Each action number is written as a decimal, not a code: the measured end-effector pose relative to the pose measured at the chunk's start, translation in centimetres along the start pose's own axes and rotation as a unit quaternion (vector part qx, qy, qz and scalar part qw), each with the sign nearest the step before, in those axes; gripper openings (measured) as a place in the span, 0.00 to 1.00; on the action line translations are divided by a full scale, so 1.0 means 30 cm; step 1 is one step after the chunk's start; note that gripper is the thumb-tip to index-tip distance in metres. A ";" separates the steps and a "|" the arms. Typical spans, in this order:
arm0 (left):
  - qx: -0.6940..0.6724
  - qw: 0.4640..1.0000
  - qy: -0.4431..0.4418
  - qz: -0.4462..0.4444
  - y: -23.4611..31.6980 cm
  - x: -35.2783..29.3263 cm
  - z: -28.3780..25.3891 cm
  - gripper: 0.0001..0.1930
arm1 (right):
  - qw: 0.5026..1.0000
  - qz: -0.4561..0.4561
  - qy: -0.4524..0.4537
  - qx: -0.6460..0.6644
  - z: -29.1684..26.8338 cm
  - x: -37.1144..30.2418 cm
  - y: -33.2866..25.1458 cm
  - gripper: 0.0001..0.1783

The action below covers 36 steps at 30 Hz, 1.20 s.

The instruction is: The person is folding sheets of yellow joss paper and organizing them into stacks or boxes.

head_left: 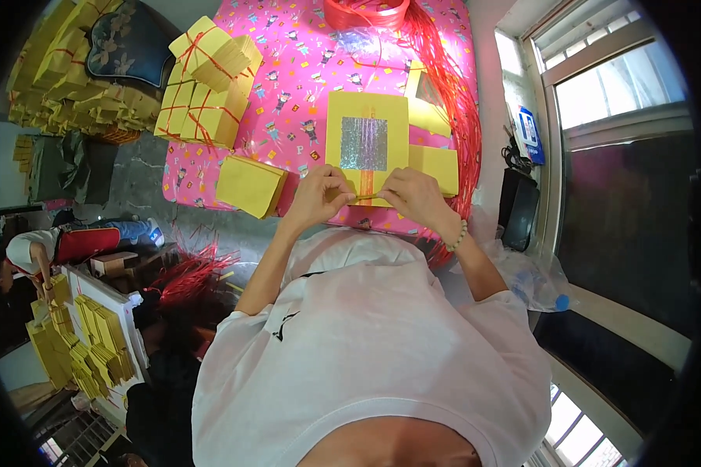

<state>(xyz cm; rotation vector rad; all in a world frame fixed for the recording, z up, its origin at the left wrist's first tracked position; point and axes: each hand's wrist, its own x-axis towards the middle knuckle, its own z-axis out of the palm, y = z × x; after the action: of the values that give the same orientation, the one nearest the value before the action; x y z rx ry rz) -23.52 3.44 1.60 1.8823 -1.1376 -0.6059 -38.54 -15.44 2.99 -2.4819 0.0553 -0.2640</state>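
A yellow paper sheet (336, 128) with a shiny silver foil square (364, 144) at its centre lies in front of me on the pink patterned table cover (288, 109). An orange band runs down the sheet toward me. Its near edge looks rolled or folded between my hands. My left hand (319, 196) is closed, pinching that edge at its left part. At the right part my right hand (417, 198), below a beaded bracelet, pinches the same edge. Beside my left hand rests a yellow paper stack (249, 187); another yellow stack (435, 169) sits by my right hand.
Red plastic strands (452, 93) trail down the table's right side from a red ring (366, 12). Yellow bundles tied with red (210, 86) stand at the far left. At lower left, a co-worker (43, 249) reaches over yellow stacks (101, 335). A window (607, 86) borders the right.
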 end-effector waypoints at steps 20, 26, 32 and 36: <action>0.072 0.989 0.083 0.095 0.081 0.103 -0.098 0.16 | 0.905 0.210 0.258 0.264 -0.006 0.062 0.058 0.40; -0.238 0.971 0.033 0.011 0.057 0.114 -0.045 0.16 | 0.837 0.083 0.166 0.514 0.070 0.136 0.088 0.42; -0.163 0.981 0.099 0.027 0.034 0.149 -0.014 0.26 | 0.949 0.064 0.149 0.271 -0.003 0.115 0.034 0.31; -0.054 0.966 0.226 0.114 0.010 0.174 0.011 0.37 | 0.962 0.036 0.166 0.214 -0.025 0.128 0.019 0.28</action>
<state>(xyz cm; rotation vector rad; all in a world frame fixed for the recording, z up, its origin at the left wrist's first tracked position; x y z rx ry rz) -21.45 -1.37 1.75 1.6532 -0.9746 -0.0952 -34.93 -16.75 3.91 -1.9819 0.2062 -0.5936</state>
